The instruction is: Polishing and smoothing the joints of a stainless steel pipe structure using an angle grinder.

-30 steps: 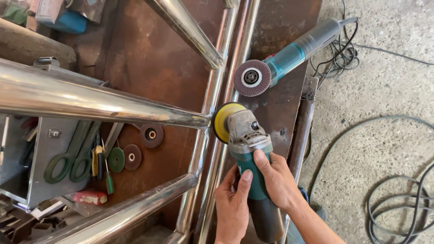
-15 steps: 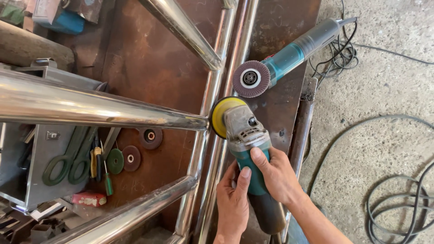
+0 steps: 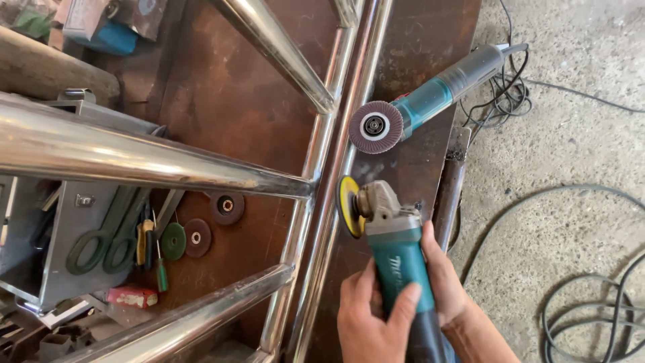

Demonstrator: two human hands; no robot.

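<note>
Your left hand (image 3: 373, 316) and right hand (image 3: 440, 282) both wrap tight around the teal grinder (image 3: 396, 259), its yellow disc (image 3: 347, 206) touching the steel tube (image 3: 322, 222). A second grinder (image 3: 430, 101) lies on the table (image 3: 228, 101) just beyond.

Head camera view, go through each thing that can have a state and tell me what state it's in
Left hand: wrapped on the teal grinder body.
Right hand: gripping the same body.
Held angle grinder: yellow disc on edge against the steel tube.
Second angle grinder: lying unheld on the rusty table, flap disc facing up.
Green snips: lying closed.
</note>
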